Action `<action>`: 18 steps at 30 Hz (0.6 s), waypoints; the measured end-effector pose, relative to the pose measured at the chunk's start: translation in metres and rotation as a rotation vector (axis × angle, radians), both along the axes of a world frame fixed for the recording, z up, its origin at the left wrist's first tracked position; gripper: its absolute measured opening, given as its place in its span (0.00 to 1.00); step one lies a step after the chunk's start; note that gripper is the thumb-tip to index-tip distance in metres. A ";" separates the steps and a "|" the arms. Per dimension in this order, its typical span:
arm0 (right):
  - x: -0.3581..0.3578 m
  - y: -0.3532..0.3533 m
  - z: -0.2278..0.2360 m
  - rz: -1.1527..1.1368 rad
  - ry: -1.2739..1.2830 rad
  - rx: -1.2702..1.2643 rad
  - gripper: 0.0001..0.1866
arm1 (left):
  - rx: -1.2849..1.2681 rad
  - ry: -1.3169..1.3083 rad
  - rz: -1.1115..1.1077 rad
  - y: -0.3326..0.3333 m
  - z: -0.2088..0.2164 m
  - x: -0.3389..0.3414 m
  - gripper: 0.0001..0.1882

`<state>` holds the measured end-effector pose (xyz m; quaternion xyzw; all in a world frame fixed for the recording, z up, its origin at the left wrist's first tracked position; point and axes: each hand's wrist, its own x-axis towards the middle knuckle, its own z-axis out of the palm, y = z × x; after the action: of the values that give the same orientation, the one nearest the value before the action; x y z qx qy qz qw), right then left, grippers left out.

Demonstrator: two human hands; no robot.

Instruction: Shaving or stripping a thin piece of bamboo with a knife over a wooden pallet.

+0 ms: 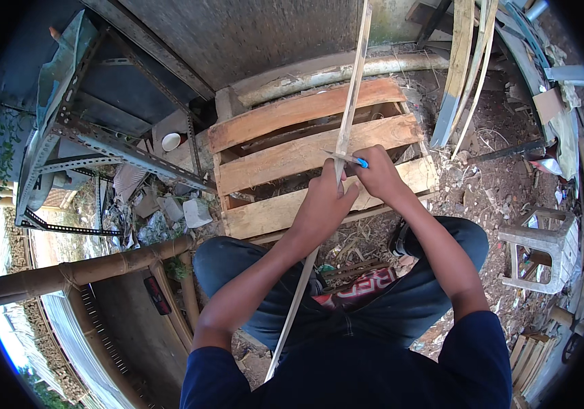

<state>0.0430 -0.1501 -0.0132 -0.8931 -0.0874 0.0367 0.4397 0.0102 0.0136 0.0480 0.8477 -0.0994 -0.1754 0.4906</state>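
A long, thin, pale strip of wood or bamboo (355,85) runs from the top of the view down between my arms, past my left thigh. My left hand (326,203) is closed around it near its middle. Close beside it, my right hand (377,176) grips a small knife with a blue part (361,163). The thin blade points left and lies across the strip just above my left hand. My right fingers hide most of the handle. Both hands are over a crate of wooden slats (258,172), which lies in front of my knees.
A perforated metal frame (94,140) stands at left above a bamboo rail (91,267). Long slats (457,75) lean at the upper right. A worn stool (543,249) is to my right. A white cup (171,142) and rubble lie left of the crate. Debris litters the ground.
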 end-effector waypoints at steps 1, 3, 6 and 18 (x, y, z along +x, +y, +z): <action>-0.004 0.003 0.000 -0.012 0.027 0.029 0.09 | 0.009 -0.014 0.003 0.000 -0.003 0.001 0.16; -0.014 0.011 0.001 -0.020 0.048 0.060 0.09 | 0.019 -0.033 0.009 0.001 -0.010 0.003 0.16; -0.021 0.020 0.003 0.024 0.101 0.121 0.09 | -0.081 -0.038 0.026 0.004 -0.015 0.003 0.16; -0.016 0.014 0.008 -0.042 0.090 0.015 0.11 | -0.021 -0.040 0.031 0.002 -0.019 0.002 0.11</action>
<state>0.0271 -0.1366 -0.0051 -0.8889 -0.0492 0.0670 0.4504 0.0126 0.0158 0.0288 0.8473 -0.0980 -0.1498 0.5001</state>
